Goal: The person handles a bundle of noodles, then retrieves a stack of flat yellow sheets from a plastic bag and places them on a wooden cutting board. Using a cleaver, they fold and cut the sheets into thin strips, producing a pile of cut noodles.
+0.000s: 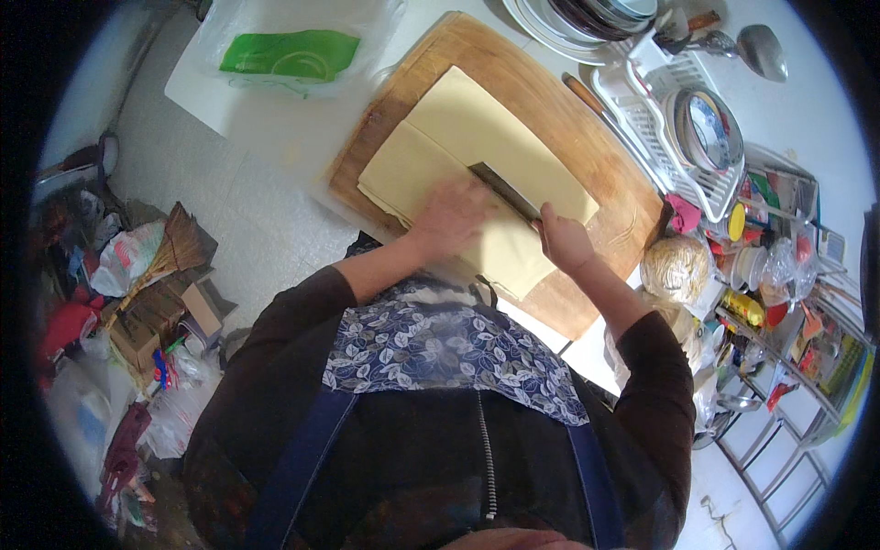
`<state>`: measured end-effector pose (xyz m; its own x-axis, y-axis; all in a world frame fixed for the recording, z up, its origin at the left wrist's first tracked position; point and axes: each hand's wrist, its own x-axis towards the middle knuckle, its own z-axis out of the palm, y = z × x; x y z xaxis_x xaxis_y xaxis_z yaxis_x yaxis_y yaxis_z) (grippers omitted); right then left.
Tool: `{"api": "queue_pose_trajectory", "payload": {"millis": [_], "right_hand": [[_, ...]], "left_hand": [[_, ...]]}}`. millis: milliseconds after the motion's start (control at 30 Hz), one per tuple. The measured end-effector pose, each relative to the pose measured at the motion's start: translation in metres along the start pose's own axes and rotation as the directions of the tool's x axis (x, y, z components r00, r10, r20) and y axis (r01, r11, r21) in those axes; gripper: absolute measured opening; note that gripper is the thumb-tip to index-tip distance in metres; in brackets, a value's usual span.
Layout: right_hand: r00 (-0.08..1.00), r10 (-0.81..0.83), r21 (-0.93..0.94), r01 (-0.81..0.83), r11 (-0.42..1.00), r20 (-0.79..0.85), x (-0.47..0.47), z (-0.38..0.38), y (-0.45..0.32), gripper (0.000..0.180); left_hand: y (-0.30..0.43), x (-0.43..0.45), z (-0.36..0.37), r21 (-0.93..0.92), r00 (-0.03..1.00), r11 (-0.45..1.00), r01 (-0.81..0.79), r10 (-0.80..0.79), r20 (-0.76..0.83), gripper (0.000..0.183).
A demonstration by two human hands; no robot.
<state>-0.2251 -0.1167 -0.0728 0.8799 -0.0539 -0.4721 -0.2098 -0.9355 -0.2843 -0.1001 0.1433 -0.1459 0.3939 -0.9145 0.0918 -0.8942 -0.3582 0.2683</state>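
A wide pale-yellow sheet, probably dough or bean curd, lies on a wooden board, with a lengthwise line dividing it in two. My right hand grips the handle end of a kitchen knife, whose dark blade rests along that line, pointing away and to the left. Flat on the nearer half of the sheet is my left hand, blurred, just left of the blade. It holds nothing that I can see, and its fingers are too smeared to tell apart.
Right of the board stand a white plastic dish rack and a wooden-handled tool. Stacked plates sit behind. A green-printed plastic bag lies far left. On the floor are a straw broom and cardboard boxes.
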Motion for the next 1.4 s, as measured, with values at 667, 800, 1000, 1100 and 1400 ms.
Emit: {"api": "queue_pose_trajectory", "payload": {"millis": [667, 800, 1000, 1100, 1400], "right_hand": [[0.987, 0.140, -0.001, -0.140, 0.990, 0.080, -0.097, -0.005, 0.052, 0.019], [0.984, 0.176, 0.054, -0.177, 0.983, 0.019, -0.117, 0.019, 0.069, 0.018], [0.979, 0.170, -0.031, -0.175, 0.984, -0.108, -0.125, 0.053, 0.079, 0.020], [0.956, 0.059, -0.008, -0.064, 0.998, -0.288, -0.130, 0.056, 0.076, 0.021], [0.554, 0.656, 0.500, -0.429, 0.753, -0.513, -0.209, 0.094, 0.016, 0.020]], "left_hand": [[0.020, 0.009, 0.005, -0.229, 0.978, 0.973, -0.011, 0.058, 0.200, 0.080], [0.020, 0.009, 0.006, -0.191, 0.982, 0.981, -0.019, 0.054, 0.183, 0.080], [0.020, 0.007, 0.015, -0.169, 0.976, 0.985, -0.013, 0.050, 0.214, 0.083], [0.018, 0.006, 0.015, -0.202, 0.970, 0.979, -0.002, 0.051, 0.238, 0.081], [-0.072, -0.015, -0.019, -0.336, 0.823, 0.835, 0.436, -0.521, -0.227, 0.047]]}}
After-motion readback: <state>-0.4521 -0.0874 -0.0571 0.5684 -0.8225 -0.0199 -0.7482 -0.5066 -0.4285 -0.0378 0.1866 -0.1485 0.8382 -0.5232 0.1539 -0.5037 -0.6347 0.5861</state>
